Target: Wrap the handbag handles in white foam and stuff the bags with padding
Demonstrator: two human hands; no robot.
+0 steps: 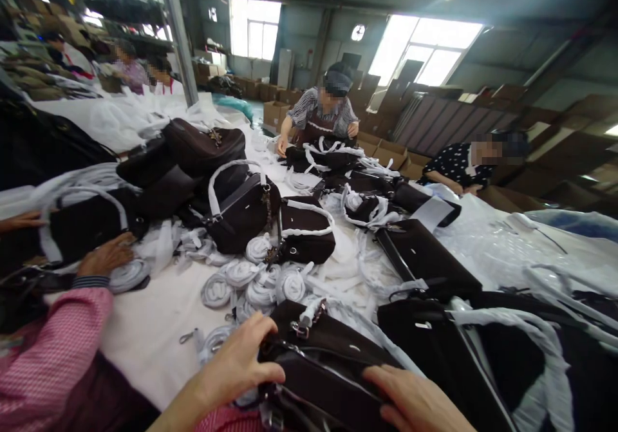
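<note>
A dark brown handbag (333, 371) lies at the front of the table with its zipped top towards me. My left hand (246, 355) grips its left end, thumb apart from the fingers. My right hand (410, 396) is closed on the near right edge of the same bag, its fingertips pressing on the dark side. A wrapped handle and a metal buckle (300, 330) show on the bag's far side. Beyond my left hand lie several white-wrapped coiled straps (263, 284). To the right, another dark bag (434, 348) rests beside my right hand.
Dark handbags with white-wrapped handles (241, 216) cover much of the white table (164, 329). At the left, a co-worker's hand (109, 255) touches a bag. Other people (321, 107) stand across the table. Clear plastic wrap (512, 252) lies at the right, with cardboard boxes (389, 152) behind.
</note>
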